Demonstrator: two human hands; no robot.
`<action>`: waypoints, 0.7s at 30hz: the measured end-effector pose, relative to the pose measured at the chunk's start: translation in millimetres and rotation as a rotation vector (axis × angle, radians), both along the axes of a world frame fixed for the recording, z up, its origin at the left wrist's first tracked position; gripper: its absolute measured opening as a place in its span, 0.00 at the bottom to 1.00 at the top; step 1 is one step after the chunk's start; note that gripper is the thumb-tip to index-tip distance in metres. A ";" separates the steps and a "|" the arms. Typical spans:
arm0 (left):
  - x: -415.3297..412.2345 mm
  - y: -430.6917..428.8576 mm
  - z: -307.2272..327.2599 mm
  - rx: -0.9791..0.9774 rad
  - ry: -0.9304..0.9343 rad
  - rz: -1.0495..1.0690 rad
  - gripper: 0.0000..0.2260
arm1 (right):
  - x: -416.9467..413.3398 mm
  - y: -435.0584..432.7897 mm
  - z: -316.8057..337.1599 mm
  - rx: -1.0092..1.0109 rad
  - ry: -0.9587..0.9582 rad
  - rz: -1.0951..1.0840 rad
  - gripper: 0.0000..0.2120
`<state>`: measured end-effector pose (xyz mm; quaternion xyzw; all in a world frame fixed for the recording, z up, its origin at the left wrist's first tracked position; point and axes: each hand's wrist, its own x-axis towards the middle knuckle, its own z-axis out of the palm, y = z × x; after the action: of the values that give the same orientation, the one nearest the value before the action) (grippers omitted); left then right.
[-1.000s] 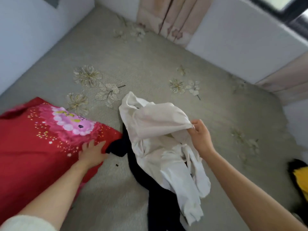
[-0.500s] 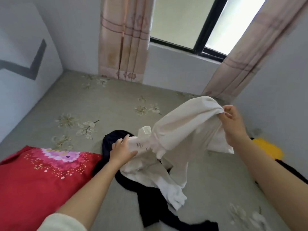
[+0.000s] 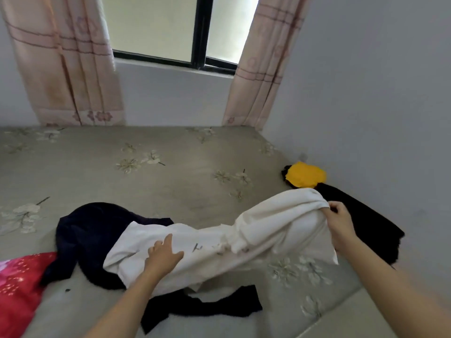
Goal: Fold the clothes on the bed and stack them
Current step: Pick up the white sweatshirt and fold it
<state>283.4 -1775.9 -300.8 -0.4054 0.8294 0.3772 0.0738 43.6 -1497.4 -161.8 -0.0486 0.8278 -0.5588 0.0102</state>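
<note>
**Item: white garment, drawn out across the bed**

Main piece: white garment (image 3: pixel 268 230), soft matte knit, loosely creased, pulled into a long band that runs from lower left up to the right. Small dark marks show near its middle. Its left end lies on the bed (image 3: pixel 170 186); its right end is lifted and bunched into folds.

Left hand (image 3: pixel 164 254): palm down on the garment's left part, fingers straight and slightly spread, pressing the cloth flat.

Right hand (image 3: pixel 340 226): fingers curled, gripping the bunched right end.

Under and beside it: dark navy garment (image 3: pixel 92 230), limp and crumpled, partly covered by the white one, with a ragged strip trailing toward the near edge.

Bed surface: grey-green fabric, smooth, printed with pale flowers.

Other pieces: red cloth (image 3: pixel 17 286) with pink print and small dots, at far left; yellow garment (image 3: pixel 305 174), rounded heap, near the right wall; black garment (image 3: pixel 366 220), flat, just beside it.

Backdrop: pink checked curtains (image 3: pixel 66 64) flanking a dark-framed window (image 3: pixel 156 28).

Change from half a second ago: the right hand has dropped lower and further right, so the white garment is stretched longer and flatter; the left hand has shifted from the collar edge onto the cloth's body.
</note>
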 end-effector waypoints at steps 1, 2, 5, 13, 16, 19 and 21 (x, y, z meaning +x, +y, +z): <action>-11.6 14.4 -5.1 0.002 -0.025 -0.007 0.31 | -9.0 21.7 -20.1 0.008 -0.026 -0.024 0.05; -24.1 28.9 -10.7 0.003 -0.049 -0.014 0.31 | -17.8 41.6 -39.2 0.013 -0.049 -0.047 0.04; -64.3 77.4 -27.1 0.011 -0.114 -0.025 0.30 | -50.0 92.0 -88.7 0.027 -0.148 -0.061 0.03; -131.6 173.4 -62.8 0.014 -0.254 -0.086 0.28 | -166.0 174.2 -114.0 0.107 -0.175 -0.120 0.06; -147.3 181.6 -77.0 -0.002 -0.301 -0.085 0.27 | -189.3 178.6 -158.4 0.330 -0.400 -0.168 0.15; -164.6 182.5 -92.2 0.012 -0.306 -0.112 0.26 | -175.3 167.7 -212.2 0.570 -0.604 -0.097 0.26; -181.7 172.5 -105.0 -0.009 -0.300 -0.149 0.25 | -157.4 147.1 -228.7 0.647 -0.636 0.009 0.28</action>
<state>101.7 -1603.4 -405.9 -0.3948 0.8385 0.3024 0.2227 -113.8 -1350.4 -390.5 0.1277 0.9153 -0.2586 0.2812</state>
